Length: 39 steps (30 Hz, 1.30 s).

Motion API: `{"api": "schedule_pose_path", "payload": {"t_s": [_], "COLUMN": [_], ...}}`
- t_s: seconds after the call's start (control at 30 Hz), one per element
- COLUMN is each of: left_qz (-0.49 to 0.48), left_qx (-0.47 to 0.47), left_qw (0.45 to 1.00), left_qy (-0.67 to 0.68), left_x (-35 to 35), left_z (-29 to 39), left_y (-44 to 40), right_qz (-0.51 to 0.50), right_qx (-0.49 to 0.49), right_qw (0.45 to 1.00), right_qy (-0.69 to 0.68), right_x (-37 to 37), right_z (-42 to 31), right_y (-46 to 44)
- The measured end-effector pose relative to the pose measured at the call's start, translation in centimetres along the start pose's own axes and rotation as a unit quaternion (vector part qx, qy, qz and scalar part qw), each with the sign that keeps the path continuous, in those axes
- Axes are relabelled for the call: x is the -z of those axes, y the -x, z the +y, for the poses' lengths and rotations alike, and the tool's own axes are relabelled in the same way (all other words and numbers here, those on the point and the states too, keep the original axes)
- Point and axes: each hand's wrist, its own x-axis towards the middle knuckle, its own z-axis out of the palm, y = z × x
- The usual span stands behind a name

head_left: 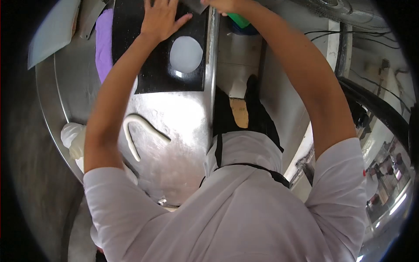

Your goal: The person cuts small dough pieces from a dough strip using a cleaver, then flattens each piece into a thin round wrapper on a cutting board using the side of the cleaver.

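Note:
My left hand lies flat with its fingers spread on a black board, near the top of the view. At the board's right edge my right hand is closed on a flat metal blade, partly cut off by the top of the picture. A thin, round white dough sheet rests on the board, below and to the right of my left hand. On the metal table nearer my body, a long dough rope lies bent into a hook.
A purple cloth runs along the board's left side. Further left are a pale flat panel and a white plastic bag. A green object sits low beyond the table's right edge. Black cables hang at the right.

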Motion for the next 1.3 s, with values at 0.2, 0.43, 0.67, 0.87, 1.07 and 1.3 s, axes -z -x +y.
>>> {"api": "schedule_pose_path", "payload": {"t_s": [0.2,0.43,0.67,0.87,1.07,1.3], "left_qz": [-0.256,-0.214,-0.348,-0.357,-0.416,-0.200], "left_qx": [-0.239,-0.266,-0.187,-0.161,-0.056,0.370], "left_qw": [0.937,0.938,0.918,0.920,0.904,0.810], "left_qy": [-0.004,-0.057,-0.025,-0.019,0.083,0.409], "left_x": [2.1,1.6,3.1,4.2,7.7,5.4], "left_z": [3.5,3.8,4.2,4.3,3.0,-7.3], "left_y": [7.3,4.1,2.4,1.9,2.5,9.8], "right_qz": [-0.118,-0.136,0.037,-0.071,-0.205,-0.167], "right_qx": [-0.053,-0.064,0.030,0.099,0.089,-0.004], "right_qw": [0.989,0.984,0.999,0.992,0.975,0.986], "right_qy": [-0.075,-0.093,0.010,0.019,-0.007,-0.025], "right_x": [-8.3,-9.2,-1.3,-8.2,-10.3,-5.0], "right_z": [11.7,15.0,12.6,8.0,8.2,9.2], "right_y": [18.1,37.0,19.1,8.5,23.0,22.9]}}
